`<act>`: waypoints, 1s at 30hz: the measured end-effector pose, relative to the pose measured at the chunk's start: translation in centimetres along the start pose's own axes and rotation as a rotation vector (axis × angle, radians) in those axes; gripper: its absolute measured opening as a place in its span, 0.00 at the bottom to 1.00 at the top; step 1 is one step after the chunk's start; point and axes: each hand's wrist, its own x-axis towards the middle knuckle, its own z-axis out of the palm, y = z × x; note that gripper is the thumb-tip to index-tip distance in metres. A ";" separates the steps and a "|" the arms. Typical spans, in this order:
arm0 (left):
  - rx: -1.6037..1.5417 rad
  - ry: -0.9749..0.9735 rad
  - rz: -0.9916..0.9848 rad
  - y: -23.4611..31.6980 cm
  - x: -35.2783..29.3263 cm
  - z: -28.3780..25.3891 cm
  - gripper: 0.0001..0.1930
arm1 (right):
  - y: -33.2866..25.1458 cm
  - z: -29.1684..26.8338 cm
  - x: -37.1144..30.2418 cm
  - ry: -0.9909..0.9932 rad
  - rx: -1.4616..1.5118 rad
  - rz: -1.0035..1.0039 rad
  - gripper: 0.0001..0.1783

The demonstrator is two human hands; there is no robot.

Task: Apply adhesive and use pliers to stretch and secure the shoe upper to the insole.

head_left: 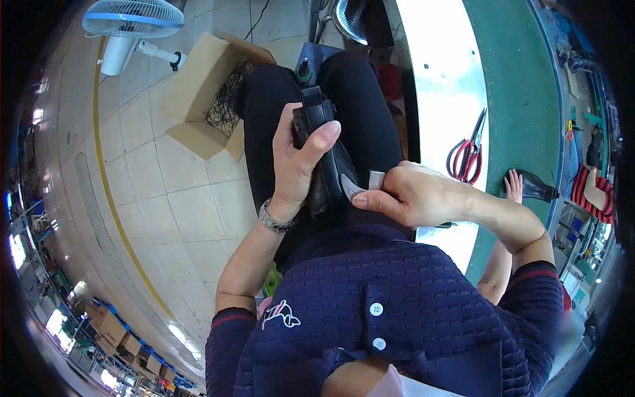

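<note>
A black leather shoe [336,162] lies tilted across my lap. My left hand [296,159] is closed round it, thumb over the top and a metal-band watch on the wrist. In my right hand [413,195] is a knife [352,188] with a pale, curved, pointed blade, pinched between thumb and curled fingers. The blade tip is against or very close to the shoe's right side; I cannot tell which. A small flat metal piece [376,180] stands up beside my fingers, perhaps part of the same knife. My palm hides its handle.
Red-handled scissors [467,159] lie on the metal-topped bench [443,73] at right. Beyond, another person's hand [513,185] rests by a black leather piece [537,186] on the green surface [519,86]. An open cardboard box [198,99] with dark stringy scraps and a fan [129,26] stand left.
</note>
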 end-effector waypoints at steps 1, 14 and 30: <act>-0.003 0.001 -0.003 0.0 0.0 0.0 0.16 | -0.3 0.1 -0.1 0.068 -0.097 -0.047 0.38; -0.027 0.054 -0.027 -0.2 1.2 -1.0 0.14 | 0.0 2.7 0.8 0.431 -0.286 -0.270 0.34; -0.070 -0.003 0.066 -1.4 1.8 -1.7 0.18 | 1.8 -0.1 3.2 -0.209 0.503 -0.102 0.37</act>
